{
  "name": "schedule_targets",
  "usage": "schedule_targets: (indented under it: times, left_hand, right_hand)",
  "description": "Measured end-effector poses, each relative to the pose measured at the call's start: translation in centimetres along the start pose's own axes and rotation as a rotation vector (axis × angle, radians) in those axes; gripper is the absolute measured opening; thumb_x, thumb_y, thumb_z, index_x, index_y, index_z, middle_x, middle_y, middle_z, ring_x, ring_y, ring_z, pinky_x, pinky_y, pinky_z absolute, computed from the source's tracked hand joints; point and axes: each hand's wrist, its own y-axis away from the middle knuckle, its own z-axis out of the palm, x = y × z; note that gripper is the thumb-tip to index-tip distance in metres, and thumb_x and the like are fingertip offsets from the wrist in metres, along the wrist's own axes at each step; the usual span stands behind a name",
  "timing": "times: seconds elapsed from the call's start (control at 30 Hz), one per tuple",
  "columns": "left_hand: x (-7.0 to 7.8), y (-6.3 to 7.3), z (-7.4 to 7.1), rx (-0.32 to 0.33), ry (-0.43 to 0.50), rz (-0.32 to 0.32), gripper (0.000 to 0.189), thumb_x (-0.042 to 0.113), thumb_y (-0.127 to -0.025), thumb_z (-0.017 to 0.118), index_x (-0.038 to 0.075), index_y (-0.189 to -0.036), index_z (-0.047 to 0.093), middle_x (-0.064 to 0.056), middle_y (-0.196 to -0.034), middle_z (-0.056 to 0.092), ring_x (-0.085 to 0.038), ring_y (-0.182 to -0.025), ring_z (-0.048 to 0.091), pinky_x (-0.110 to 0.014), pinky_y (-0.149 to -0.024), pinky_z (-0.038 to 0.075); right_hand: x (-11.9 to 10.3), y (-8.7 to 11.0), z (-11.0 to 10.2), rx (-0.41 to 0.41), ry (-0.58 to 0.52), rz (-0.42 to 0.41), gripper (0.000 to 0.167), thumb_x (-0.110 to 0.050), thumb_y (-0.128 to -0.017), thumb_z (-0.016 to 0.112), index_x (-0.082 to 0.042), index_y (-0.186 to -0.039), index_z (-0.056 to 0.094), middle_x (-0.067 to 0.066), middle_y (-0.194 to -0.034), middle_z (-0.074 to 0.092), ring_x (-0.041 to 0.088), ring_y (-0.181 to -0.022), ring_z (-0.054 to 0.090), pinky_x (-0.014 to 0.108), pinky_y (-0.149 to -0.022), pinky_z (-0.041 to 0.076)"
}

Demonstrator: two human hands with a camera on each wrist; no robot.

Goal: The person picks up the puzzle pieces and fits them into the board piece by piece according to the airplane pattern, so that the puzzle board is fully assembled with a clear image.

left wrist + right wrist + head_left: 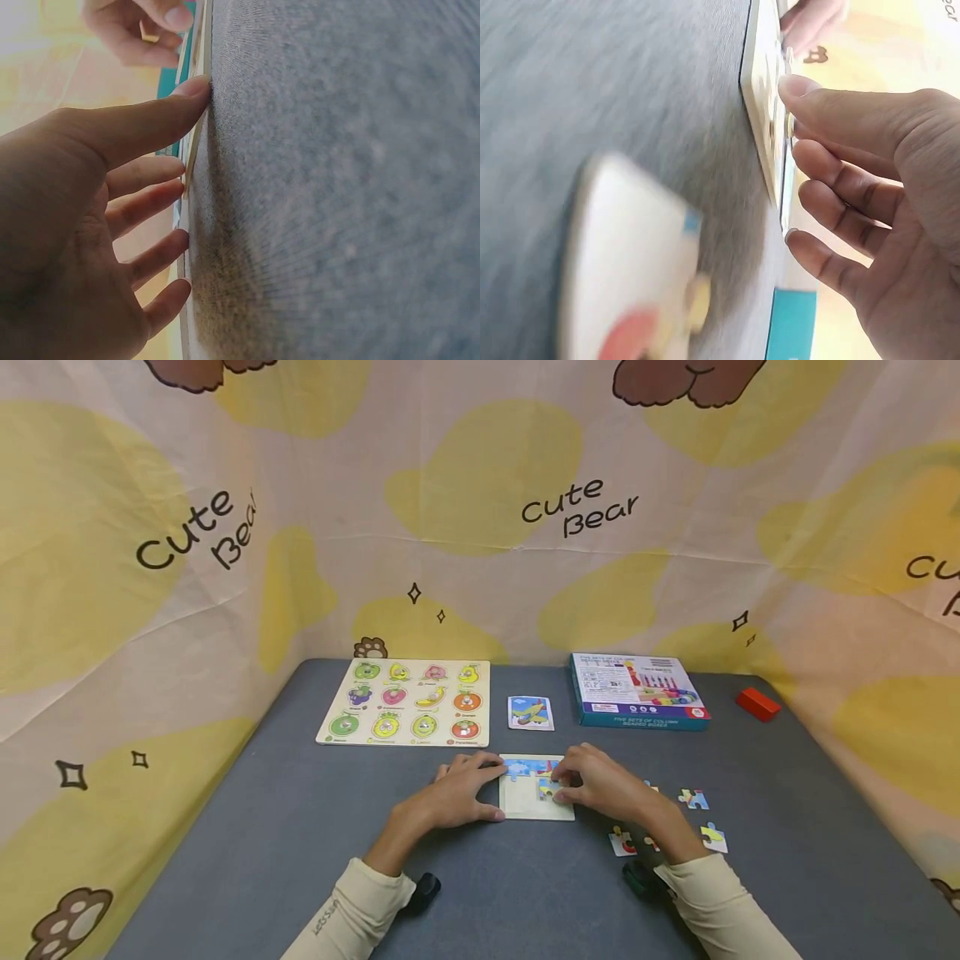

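A small white puzzle tray (517, 803) lies on the table with joined sky-blue pieces (519, 767) along its top row. At its left edge rests my left hand (453, 793), thumb by the lower corner and fingers by the upper one; in the left wrist view the thumb (161, 124) touches the rim and the fingers are spread. My right hand (603, 783) pinches a blue-and-yellow puzzle piece (546, 789) between thumb and index finger over the tray's right half. In the right wrist view, part of that piece is hidden by the thumb (840, 109).
Several loose puzzle pieces (694, 798) lie right of the tray, some partly behind my right forearm. Behind the tray are an airplane picture card (530, 713), a fruit board (405, 683) at left and a boxed set (637, 689) at right. A red block (758, 703) sits far right.
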Motion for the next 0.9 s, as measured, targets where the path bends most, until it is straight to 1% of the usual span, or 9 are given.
schedule_targets:
  times: [0.1, 0.2, 0.33, 0.53, 0.7, 0.9]
  left_hand:
    - [-0.1, -0.1, 0.0, 0.002, 0.000, -0.001, 0.071, 0.038, -0.096, 0.079, 0.012, -0.157, 0.053, -0.007, -0.161, 0.044, -0.035, -0.141, 0.041, -0.061, -0.106, 0.032]
    - [-0.1, -0.1, 0.0, 0.004, -0.008, -0.002, 0.071, 0.039, -0.096, 0.079, 0.012, -0.157, 0.053, -0.006, -0.161, 0.045, -0.034, -0.140, 0.042, -0.060, -0.105, 0.033]
    - [-0.1, -0.2, 0.1, 0.011, -0.022, 0.006, 0.071, 0.039, -0.096, 0.080, 0.012, -0.156, 0.054, -0.006, -0.160, 0.046, -0.034, -0.137, 0.044, -0.058, -0.102, 0.034]
    - [-0.1, -0.1, 0.0, 0.010, -0.019, 0.009, 0.072, 0.038, -0.096, 0.079, 0.011, -0.157, 0.053, -0.006, -0.160, 0.046, -0.034, -0.137, 0.044, -0.057, -0.102, 0.035]
    - [-0.1, 0.0, 0.0, 0.019, -0.004, 0.011, 0.071, 0.037, -0.096, 0.080, 0.013, -0.157, 0.053, -0.006, -0.160, 0.046, -0.034, -0.138, 0.043, -0.059, -0.102, 0.034]
    - [-0.1, 0.0, 0.1, 0.023, -0.004, 0.015, 0.072, 0.037, -0.095, 0.081, 0.012, -0.156, 0.054, -0.007, -0.159, 0.046, -0.034, -0.138, 0.043, -0.058, -0.102, 0.034]
  right_hand:
    - [-0.4, -0.8, 0.3, -0.006, -0.006, -0.013, 0.017, -0.021, -0.095, 0.081, -0.014, -0.111, 0.081, -0.008, -0.102, 0.066, 0.014, -0.101, 0.055, 0.042, -0.091, 0.049]
    - [-0.7, -1.5, 0.6, -0.012, -0.014, -0.023, 0.017, -0.023, -0.096, 0.081, -0.014, -0.110, 0.081, -0.008, -0.101, 0.066, 0.013, -0.098, 0.054, 0.039, -0.089, 0.048]
    - [-1.2, -2.2, 1.0, -0.009, -0.017, -0.056, 0.018, -0.023, -0.095, 0.081, -0.012, -0.110, 0.081, -0.006, -0.100, 0.066, 0.013, -0.096, 0.053, 0.036, -0.085, 0.048]
    - [-2.0, -3.2, 1.6, -0.011, -0.001, -0.085, 0.019, -0.023, -0.094, 0.083, -0.011, -0.108, 0.081, -0.006, -0.100, 0.066, 0.012, -0.096, 0.054, 0.035, -0.085, 0.048]
    - [-2.4, -3.5, 2.0, -0.010, -0.002, -0.095, 0.019, -0.022, -0.093, 0.084, -0.011, -0.108, 0.081, -0.006, -0.100, 0.067, 0.012, -0.097, 0.055, 0.036, -0.087, 0.049]
    - [-2.5, -3.4, 2.2, -0.004, -0.012, -0.100, 0.020, -0.023, -0.093, 0.084, -0.011, -0.109, 0.081, -0.006, -0.100, 0.068, 0.013, -0.098, 0.056, 0.036, -0.086, 0.049]
